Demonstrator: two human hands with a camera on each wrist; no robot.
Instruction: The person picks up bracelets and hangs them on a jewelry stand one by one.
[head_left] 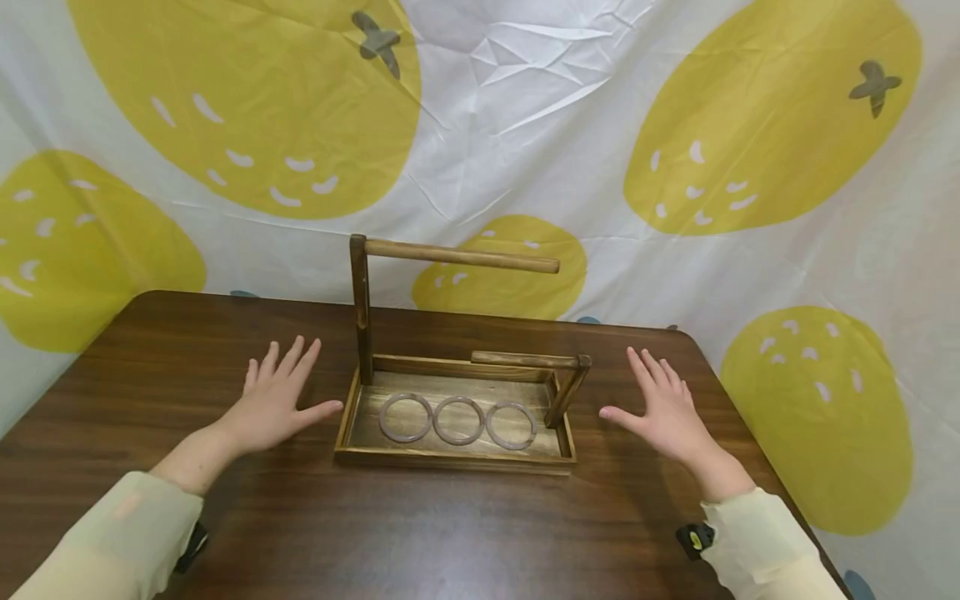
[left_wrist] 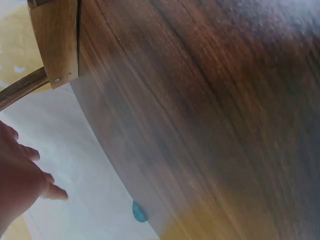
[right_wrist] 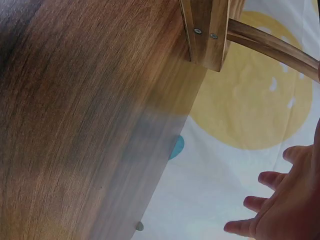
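Observation:
A wooden jewelry stand (head_left: 457,460) with a shallow tray base sits on the table between my hands. From its left end rises a tall post with a long bar (head_left: 465,256) pointing right; a shorter post at the right end bears a short bar (head_left: 525,360) pointing left. Three pale ring-shaped bangles lie in a row in the tray: a left bangle (head_left: 406,418), a middle bangle (head_left: 459,420) and a right bangle (head_left: 512,426). My left hand (head_left: 272,404) is spread beside the tray's left side, holding nothing. Fingers extended, my right hand (head_left: 666,408) is off the right side, also holding nothing.
The brown wooden table (head_left: 465,533) has rounded far corners. Behind it hangs a white cloth (head_left: 517,142) printed with large yellow fruit. Dark wristbands (head_left: 694,540) show at both sleeves.

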